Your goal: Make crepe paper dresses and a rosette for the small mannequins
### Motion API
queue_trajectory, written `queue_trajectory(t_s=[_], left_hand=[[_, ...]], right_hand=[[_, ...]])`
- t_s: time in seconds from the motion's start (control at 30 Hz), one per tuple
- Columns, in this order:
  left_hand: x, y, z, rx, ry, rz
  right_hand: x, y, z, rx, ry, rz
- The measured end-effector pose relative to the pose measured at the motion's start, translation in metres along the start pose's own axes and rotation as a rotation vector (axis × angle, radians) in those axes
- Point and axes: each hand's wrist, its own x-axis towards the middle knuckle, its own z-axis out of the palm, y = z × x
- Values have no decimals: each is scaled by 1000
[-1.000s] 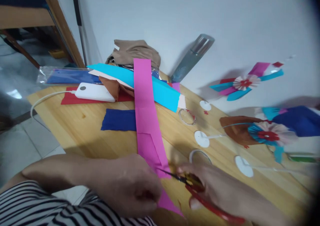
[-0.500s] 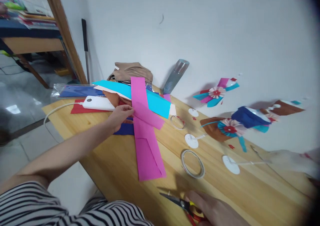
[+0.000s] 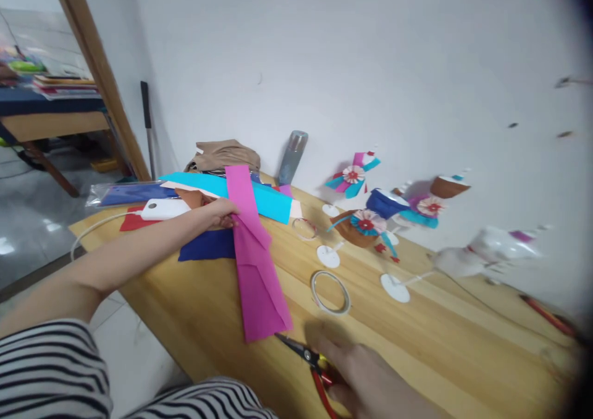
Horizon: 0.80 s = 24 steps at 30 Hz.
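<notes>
A long magenta paper strip (image 3: 259, 283) lies lengthwise down the table, with a smaller folded or loose magenta piece (image 3: 254, 226) over its middle. My left hand (image 3: 223, 214) is closed at the strip's left edge, its fingertips pinching magenta paper; which layer they grip is hard to tell. My right hand (image 3: 352, 369), somewhat blurred, grips scissors (image 3: 303, 352) with dark blades and red and yellow handles. The blade tips point left, close to the strip's near end. Under and beside the strip lie a turquoise sheet (image 3: 275, 204) and a dark blue piece (image 3: 206, 246).
A tape roll (image 3: 330, 293) sits right of the strip, near white discs (image 3: 395, 288). Decorated paper flower pieces (image 3: 365, 224) stand along the wall. Further back are a grey bottle (image 3: 293, 158), brown cloth (image 3: 225, 155) and a white corded device (image 3: 164, 209).
The view has shifted. My right hand has brought the scissors closer to the strip's near end. The smaller magenta piece, earlier sticking out to the right, now lies more along the strip.
</notes>
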Motion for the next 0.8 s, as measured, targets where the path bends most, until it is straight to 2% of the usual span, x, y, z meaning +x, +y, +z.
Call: queue_trajectory(t_s=[0.1,0.23,0.33,0.5,0.63,0.8], left_hand=[[-6,11,4,-8,42,18],[-11,19,8,-125,120,160],[-6,20,10,-233,186,218],[9,16,16,-337,290,151],[-6,7,19,-320,249,87],[-45,5,5,-248,135,90]], right_hand=[[-1,-1,0,-100,43,-24],[-1,-2,0,-199,97,-50],[-2,-5,-1,-245,70,-45],[-8,-14,-7,-265,41,19],[-12,-14,-4,-209,132,47],[-12,-6,4,-425,325,-71]])
